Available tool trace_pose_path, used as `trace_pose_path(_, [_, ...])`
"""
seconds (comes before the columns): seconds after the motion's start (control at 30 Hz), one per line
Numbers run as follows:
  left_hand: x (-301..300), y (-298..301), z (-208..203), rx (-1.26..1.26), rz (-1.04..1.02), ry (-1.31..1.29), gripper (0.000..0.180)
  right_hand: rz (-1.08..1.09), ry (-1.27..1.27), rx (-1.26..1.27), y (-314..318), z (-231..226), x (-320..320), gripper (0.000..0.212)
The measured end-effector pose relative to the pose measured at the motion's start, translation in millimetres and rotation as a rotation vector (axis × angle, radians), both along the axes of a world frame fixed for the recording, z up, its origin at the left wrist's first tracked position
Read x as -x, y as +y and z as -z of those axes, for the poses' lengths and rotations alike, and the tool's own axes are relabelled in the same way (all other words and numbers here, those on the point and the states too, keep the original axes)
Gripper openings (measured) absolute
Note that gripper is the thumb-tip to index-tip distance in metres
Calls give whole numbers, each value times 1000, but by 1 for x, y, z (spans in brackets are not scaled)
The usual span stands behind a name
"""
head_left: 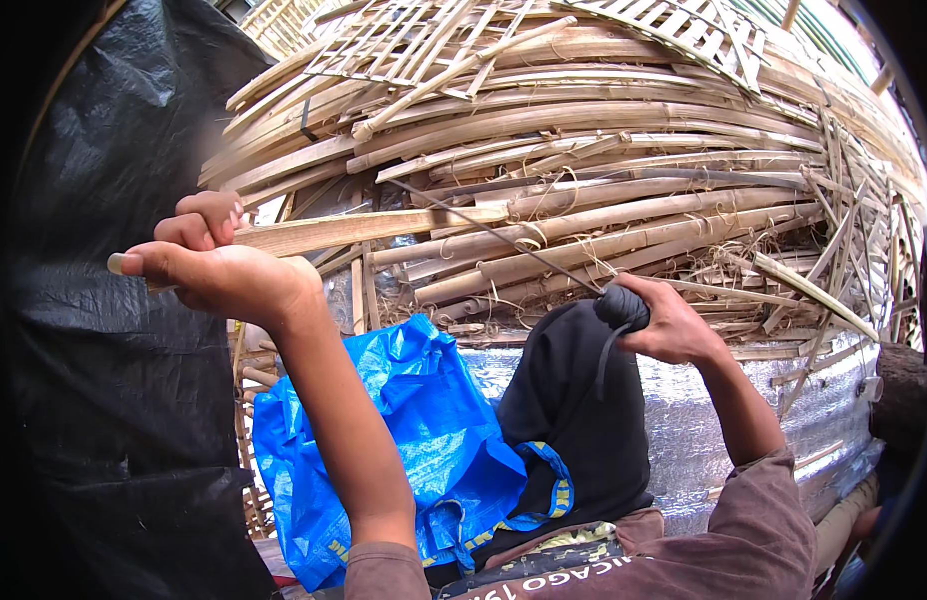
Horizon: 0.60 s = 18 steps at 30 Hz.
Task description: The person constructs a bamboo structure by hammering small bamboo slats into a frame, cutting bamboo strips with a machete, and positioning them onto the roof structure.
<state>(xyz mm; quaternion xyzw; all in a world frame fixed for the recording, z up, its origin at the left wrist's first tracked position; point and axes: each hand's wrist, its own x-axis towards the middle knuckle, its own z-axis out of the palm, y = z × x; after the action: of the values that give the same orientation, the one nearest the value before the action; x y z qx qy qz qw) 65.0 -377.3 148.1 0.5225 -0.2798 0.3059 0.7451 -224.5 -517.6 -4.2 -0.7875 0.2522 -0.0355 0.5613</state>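
Bamboo strip (374, 230) clasped in left hand (219, 270); right hand (676, 322) grips dark object (621, 308); shirt (749, 530) bears white lettering (564, 580).

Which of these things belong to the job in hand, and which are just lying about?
Likely in the job:
pale bamboo strip, in the left hand
long, thin dark tool with bulky handle, in the right hand

Apparently just lying about:
bamboo pile, perhaps stock
blue bag
lattice panel
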Motion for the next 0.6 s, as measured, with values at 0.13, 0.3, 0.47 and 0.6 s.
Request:
trace_pose_path(0.13, [-3,1,1,29,40,0,57,-3,22,-55,-1,6,1,43])
trace_pose_path(0.3, [-12,5,5,25,218,29,59,122,306,9,-52,62,17,45])
trace_pose_path(0.47, [-15,9,4,53,175,65,59,41,99,75,-44,40,15,52])
trace_pose_path(0.6, [-11,12,7,71,188,64,59,72,224,-23,-39,41,15,48])
